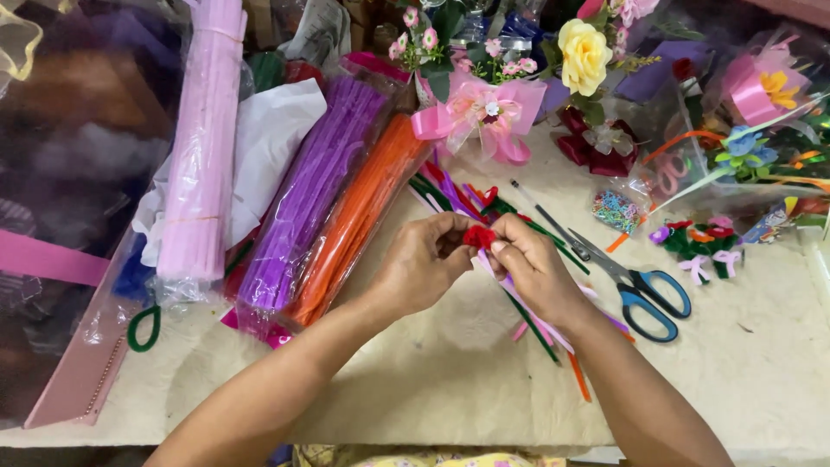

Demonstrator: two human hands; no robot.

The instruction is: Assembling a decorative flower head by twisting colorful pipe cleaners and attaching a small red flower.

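The red bud (479, 236), a small fuzzy coil of pipe cleaner, sits between the two hands above the table (450, 372), and both hands pinch it with closed fingertips. The left hand (424, 264) holds it from the left, and the right hand (532, 268) from the right, equally near. A pale stem (540, 322) runs from the bud down and to the right, under the right hand.
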